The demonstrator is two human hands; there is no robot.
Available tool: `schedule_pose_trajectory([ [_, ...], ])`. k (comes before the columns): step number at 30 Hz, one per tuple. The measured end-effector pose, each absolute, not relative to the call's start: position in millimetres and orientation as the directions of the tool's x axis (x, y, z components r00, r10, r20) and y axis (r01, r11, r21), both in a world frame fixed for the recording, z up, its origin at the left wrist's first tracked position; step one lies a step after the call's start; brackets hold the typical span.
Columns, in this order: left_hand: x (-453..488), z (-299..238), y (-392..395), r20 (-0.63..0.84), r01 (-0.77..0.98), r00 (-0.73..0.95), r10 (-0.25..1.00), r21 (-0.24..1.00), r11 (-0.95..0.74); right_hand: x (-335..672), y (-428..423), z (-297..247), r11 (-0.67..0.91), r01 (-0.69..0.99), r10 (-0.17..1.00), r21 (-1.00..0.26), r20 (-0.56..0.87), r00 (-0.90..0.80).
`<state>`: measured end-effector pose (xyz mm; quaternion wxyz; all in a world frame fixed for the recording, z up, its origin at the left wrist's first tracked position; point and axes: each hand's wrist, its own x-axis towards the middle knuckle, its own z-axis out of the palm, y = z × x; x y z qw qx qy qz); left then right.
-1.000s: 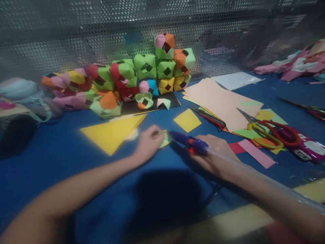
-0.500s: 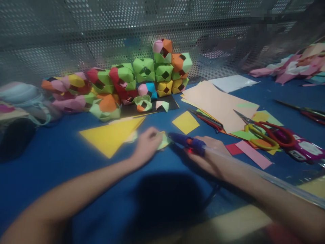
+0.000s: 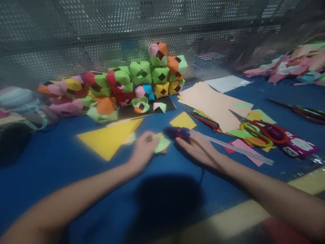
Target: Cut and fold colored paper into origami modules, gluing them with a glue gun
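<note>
My left hand (image 3: 142,151) pinches a small folded pale green and yellow paper piece (image 3: 160,143) against the blue table (image 3: 63,162). My right hand (image 3: 196,149) grips a blue glue gun (image 3: 176,132) with a red light, its clear glue stick (image 3: 228,146) trailing to the right. The gun's nozzle points left, close to the folded piece. A yellow paper triangle (image 3: 108,138) lies just left of my left hand. A yellow square (image 3: 182,120) lies just behind the gun.
A stack of coloured folded paper cubes (image 3: 142,76) stands against the perforated metal wall (image 3: 101,34). Peach sheets (image 3: 215,101), scissors with red and yellow handles (image 3: 256,130) and a purple tool (image 3: 297,145) lie at the right. Paper scraps (image 3: 291,64) are piled far right.
The view has shifted a little. My right hand has lowered the glue gun toward the table, nearer the folded piece. My left hand keeps its hold on the piece.
</note>
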<state>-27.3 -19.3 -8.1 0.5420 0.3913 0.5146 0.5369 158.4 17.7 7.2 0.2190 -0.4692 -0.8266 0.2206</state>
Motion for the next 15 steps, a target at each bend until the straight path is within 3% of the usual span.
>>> schedule_pose_trajectory([
  [5,-21,-9,-31,-0.215,-0.235,-0.021,0.976,0.950,0.204,162,22,3,0.565,0.722,0.823,-0.400,0.208,-0.528],
  [9,-19,-7,-36,-0.239,-0.246,0.003,0.971,0.941,0.232,180,8,25,0.513,0.799,0.858,-0.313,0.208,-0.470],
  [11,-17,-6,-37,-0.253,-0.254,0.001,0.968,0.936,0.245,189,-4,37,0.486,0.788,0.874,-0.378,0.216,-0.436],
  [13,-15,-5,-38,-0.262,-0.262,0.007,0.965,0.931,0.255,192,-16,46,0.451,0.693,0.881,-0.563,0.156,-0.446],
  [15,-12,-3,-40,-0.263,-0.258,0.013,0.965,0.931,0.258,187,-24,49,0.416,0.636,0.874,-0.649,0.092,-0.477],
])
